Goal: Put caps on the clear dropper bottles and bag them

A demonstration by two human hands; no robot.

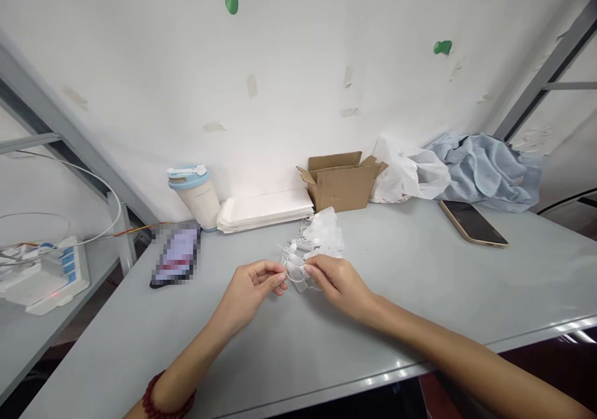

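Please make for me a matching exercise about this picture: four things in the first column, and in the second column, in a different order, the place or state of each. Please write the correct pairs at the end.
Column one
1. white cord
2. cardboard box
3. phone
4. cup

Column two
A. lies screen up, in front of the light blue cloth
B. has a blue lid
C. held between the fingers of the left hand and right hand
D. stands with flaps open, beside the white plastic bag

Pairs: 1-C, 2-D, 3-A, 4-B
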